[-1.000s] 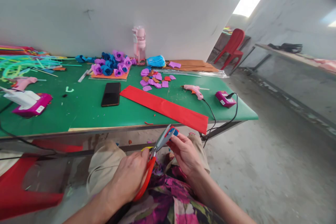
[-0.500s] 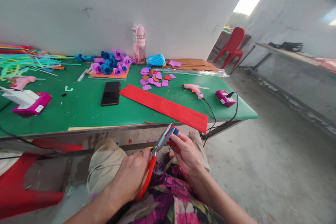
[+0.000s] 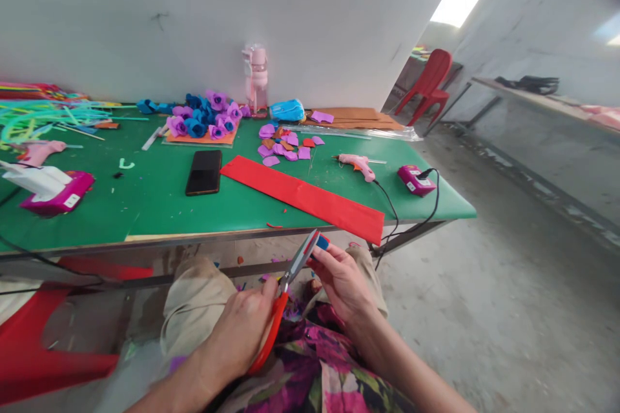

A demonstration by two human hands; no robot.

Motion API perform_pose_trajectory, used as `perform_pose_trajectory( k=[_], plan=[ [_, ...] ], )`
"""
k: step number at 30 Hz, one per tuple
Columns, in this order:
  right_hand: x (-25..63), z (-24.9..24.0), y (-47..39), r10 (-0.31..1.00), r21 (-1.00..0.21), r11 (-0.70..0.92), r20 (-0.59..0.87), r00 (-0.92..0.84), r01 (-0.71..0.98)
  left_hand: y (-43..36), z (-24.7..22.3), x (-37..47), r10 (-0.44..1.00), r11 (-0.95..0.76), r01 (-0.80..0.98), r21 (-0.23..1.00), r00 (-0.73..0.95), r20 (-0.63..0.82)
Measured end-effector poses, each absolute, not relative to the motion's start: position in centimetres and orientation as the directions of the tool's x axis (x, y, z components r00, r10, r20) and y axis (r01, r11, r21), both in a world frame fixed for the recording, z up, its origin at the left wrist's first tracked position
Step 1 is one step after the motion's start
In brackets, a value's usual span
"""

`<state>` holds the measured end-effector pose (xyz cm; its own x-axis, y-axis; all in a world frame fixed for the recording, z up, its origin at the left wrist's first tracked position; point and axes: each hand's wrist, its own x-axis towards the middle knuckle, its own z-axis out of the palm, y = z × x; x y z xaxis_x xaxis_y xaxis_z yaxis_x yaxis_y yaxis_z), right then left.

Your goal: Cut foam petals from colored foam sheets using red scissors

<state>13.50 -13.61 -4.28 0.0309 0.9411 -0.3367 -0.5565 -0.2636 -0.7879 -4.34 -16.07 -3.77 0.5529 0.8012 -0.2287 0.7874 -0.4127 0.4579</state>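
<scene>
My left hand (image 3: pixel 249 319) is wrapped round the orange handles of a pair of scissors (image 3: pixel 296 264), whose blades point up and away from me. Between the fingertips of my right hand (image 3: pixel 341 274) is a small piece of blue paper (image 3: pixel 322 242), with a bit of red showing beside it. The scissor blades lie against this piece, and my fingers hide part of it. Both hands are above my lap, just in front of the table edge. Beyond them a long red paper strip (image 3: pixel 305 197) lies slantwise, its right end reaching over the edge.
On the green table (image 3: pixel 159 206) are a phone (image 3: pixel 204 172), purple and blue paper flowers (image 3: pixel 203 117), loose petals (image 3: pixel 285 145), a pink glue gun (image 3: pixel 357 165) with its cord hanging down, a pink bottle (image 3: pixel 256 80) and a magenta power block (image 3: pixel 416 181). A white board (image 3: pixel 314 32) stands behind.
The scissor blades have come closer together on the small blue piece. Both hands stay in nearly the same place.
</scene>
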Motion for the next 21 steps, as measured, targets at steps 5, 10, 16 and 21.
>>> perform_pose_trajectory(
  k=[5,10,16,21],
  plan=[
    [13.6,-4.2,-13.6,0.941,-0.797,-0.267,-0.338,0.034,-0.542,-16.3,-3.4,-4.3,0.784,-0.383,0.754,0.534,0.571,-0.244],
    [13.8,-4.0,-13.8,0.945,-0.827,-0.279,-0.326,0.013,-0.489,-16.2,-3.3,-4.3,0.789,-0.367,0.742,0.561,0.568,-0.233],
    [13.6,-4.0,-14.0,0.936,-0.837,-0.316,-0.353,0.0,-0.446,-16.3,-4.1,-4.2,0.809,-0.31,0.712,0.63,0.546,-0.218],
    [13.6,-3.8,-14.0,0.936,-0.834,-0.32,-0.352,-0.013,-0.449,-16.7,-4.9,-4.4,0.812,-0.281,0.69,0.667,0.541,-0.219]
  ],
)
